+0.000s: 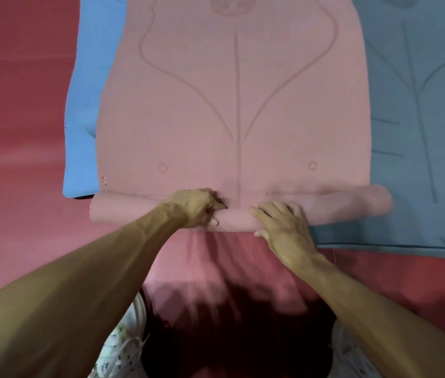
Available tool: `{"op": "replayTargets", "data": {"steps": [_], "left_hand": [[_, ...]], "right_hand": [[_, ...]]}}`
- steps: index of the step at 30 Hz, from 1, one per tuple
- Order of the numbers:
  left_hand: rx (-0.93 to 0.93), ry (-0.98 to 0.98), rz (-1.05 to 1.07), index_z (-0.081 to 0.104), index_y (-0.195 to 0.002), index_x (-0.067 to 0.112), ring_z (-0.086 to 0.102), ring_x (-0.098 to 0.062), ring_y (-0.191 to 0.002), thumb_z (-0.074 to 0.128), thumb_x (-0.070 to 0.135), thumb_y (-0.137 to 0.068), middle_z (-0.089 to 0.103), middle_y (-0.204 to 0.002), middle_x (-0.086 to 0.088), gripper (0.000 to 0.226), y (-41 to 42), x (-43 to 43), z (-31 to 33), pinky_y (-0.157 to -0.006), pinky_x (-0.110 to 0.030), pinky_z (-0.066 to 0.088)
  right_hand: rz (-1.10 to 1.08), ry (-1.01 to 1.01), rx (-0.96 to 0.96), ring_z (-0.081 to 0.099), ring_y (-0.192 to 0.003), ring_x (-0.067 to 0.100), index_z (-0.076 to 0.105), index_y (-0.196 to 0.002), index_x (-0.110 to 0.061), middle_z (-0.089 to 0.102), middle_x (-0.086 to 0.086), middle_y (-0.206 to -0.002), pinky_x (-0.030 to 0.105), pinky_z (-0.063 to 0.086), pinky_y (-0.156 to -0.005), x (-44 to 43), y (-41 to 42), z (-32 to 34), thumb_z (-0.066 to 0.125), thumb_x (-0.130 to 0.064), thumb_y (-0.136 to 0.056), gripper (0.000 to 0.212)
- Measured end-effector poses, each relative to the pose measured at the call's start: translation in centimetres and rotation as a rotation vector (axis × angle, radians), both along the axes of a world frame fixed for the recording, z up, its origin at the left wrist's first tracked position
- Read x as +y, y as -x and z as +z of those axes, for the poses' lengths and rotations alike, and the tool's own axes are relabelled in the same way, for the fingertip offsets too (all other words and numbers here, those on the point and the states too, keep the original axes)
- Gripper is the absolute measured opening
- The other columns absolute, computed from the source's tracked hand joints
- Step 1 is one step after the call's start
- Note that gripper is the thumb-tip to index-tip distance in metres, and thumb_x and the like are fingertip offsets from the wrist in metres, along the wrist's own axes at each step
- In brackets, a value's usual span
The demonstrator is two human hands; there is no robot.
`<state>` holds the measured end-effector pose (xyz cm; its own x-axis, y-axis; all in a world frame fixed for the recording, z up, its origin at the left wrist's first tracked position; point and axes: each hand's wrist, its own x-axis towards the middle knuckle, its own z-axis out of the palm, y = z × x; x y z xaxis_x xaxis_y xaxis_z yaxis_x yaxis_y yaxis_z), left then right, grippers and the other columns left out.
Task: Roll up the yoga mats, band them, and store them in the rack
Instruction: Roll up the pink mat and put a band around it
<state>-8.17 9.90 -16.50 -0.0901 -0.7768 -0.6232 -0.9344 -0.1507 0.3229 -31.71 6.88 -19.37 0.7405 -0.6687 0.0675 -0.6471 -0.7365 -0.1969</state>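
While left hand [194,207] grips the pink mat roll [338,210], right hand [284,225] presses it — fingers spread.

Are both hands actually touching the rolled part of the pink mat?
Touching. The head view shows the left hand curled over the roll and the right hand pressing on its top.
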Motion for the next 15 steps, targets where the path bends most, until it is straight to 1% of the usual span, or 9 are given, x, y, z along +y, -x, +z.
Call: {"op": "replayTargets", "data": {"steps": [2, 3, 4, 6, 8, 10, 11, 13, 15], "left_hand": [[-0.033, 0.097, -0.027, 0.054, -0.133, 0.034, 0.050, -0.019, -0.119, 0.063, 0.033, -0.086, 0.050, -0.129, 0.004, 0.047, 0.2, 1.2, -0.3, -0.086, -0.026, 0.036], [-0.107, 0.196, -0.080, 0.052, -0.134, 0.030, 0.050, -0.021, -0.118, 0.062, 0.033, -0.087, 0.049, -0.129, 0.001, 0.048, 0.3, 1.8, -0.3, -0.090, -0.030, 0.038], [-0.182, 0.335, -0.140, 0.054, -0.132, 0.026, 0.053, -0.023, -0.113, 0.063, 0.034, -0.085, 0.052, -0.125, 0.000, 0.049, 0.5, 2.5, -0.6, -0.089, -0.034, 0.038], [-0.236, 0.565, -0.169, 0.060, -0.121, 0.018, 0.060, -0.025, -0.096, 0.066, 0.033, -0.079, 0.060, -0.109, -0.002, 0.045, 0.7, 4.1, -1.2, -0.081, -0.032, 0.036], [-0.233, 0.682, -0.114, 0.062, -0.116, 0.015, 0.060, -0.024, -0.089, 0.053, 0.033, -0.081, 0.061, -0.102, -0.001, 0.040, 1.0, 5.1, -1.5, -0.078, -0.031, 0.033], [-0.246, 0.722, -0.062, 0.061, -0.116, 0.014, 0.059, -0.023, -0.092, 0.048, 0.037, -0.085, 0.061, -0.103, -0.002, 0.041, 1.3, 5.5, -1.5, -0.082, -0.031, 0.034], [-0.250, 0.728, -0.058, 0.061, -0.117, 0.014, 0.059, -0.023, -0.094, 0.054, 0.039, -0.085, 0.061, -0.105, -0.002, 0.042, 1.5, 5.6, -1.4, -0.085, -0.032, 0.037], [-0.257, 0.672, -0.043, 0.061, -0.119, 0.014, 0.060, -0.023, -0.098, 0.072, 0.043, -0.073, 0.062, -0.109, -0.001, 0.055, 1.6, 5.7, -1.3, -0.087, -0.034, 0.045], [-0.242, 0.611, -0.017, 0.061, -0.120, 0.015, 0.060, -0.024, -0.099, 0.080, 0.038, -0.065, 0.063, -0.109, 0.000, 0.062, 1.7, 5.2, -1.2, -0.088, -0.035, 0.047]], "right_hand": [[-0.007, -0.048, -0.046, 0.063, -0.089, 0.020, 0.070, -0.103, -0.022, 0.066, -0.008, -0.094, 0.036, 0.041, -0.078, -0.7, -0.5, 0.1, 0.089, -0.022, -0.053, 0.054], [-0.007, -0.068, -0.057, 0.065, -0.086, 0.020, 0.071, -0.100, -0.022, 0.067, -0.007, -0.091, 0.037, 0.046, -0.075, -1.1, -0.7, 0.2, 0.089, -0.020, -0.053, 0.051], [-0.005, -0.095, -0.068, 0.066, -0.083, 0.021, 0.072, -0.098, -0.021, 0.067, -0.006, -0.089, 0.037, 0.050, -0.070, -1.4, -0.8, 0.3, 0.089, -0.018, -0.054, 0.048], [0.025, -0.137, -0.089, 0.068, -0.080, 0.025, 0.074, -0.096, -0.018, 0.069, -0.001, -0.089, 0.039, 0.054, -0.066, -2.5, -0.9, 0.3, 0.081, -0.017, -0.059, 0.038], [0.026, -0.206, -0.071, 0.067, -0.090, 0.028, 0.073, -0.105, -0.016, 0.070, 0.003, -0.101, 0.040, 0.055, -0.076, -3.7, -1.3, 0.4, 0.073, -0.019, -0.069, 0.036], [0.003, -0.303, 0.060, 0.057, -0.115, 0.025, 0.061, -0.128, -0.022, 0.062, -0.001, -0.126, 0.035, 0.045, -0.095, -4.8, -1.7, 0.8, 0.069, -0.024, -0.083, 0.045], [0.004, -0.331, 0.114, 0.051, -0.123, 0.021, 0.052, -0.136, -0.028, 0.056, -0.006, -0.134, 0.033, 0.040, -0.099, -5.1, -1.8, 1.0, 0.067, -0.028, -0.086, 0.052], [-0.002, -0.357, 0.136, 0.047, -0.126, 0.017, 0.042, -0.139, -0.037, 0.052, -0.013, -0.138, 0.032, 0.038, -0.098, -5.5, -2.0, 1.5, 0.065, -0.031, -0.088, 0.056], [0.001, -0.362, 0.129, 0.049, -0.121, 0.016, 0.045, -0.130, -0.038, 0.055, -0.016, -0.131, 0.033, 0.039, -0.092, -5.7, -2.1, 2.2, 0.064, -0.031, -0.088, 0.047]]}}
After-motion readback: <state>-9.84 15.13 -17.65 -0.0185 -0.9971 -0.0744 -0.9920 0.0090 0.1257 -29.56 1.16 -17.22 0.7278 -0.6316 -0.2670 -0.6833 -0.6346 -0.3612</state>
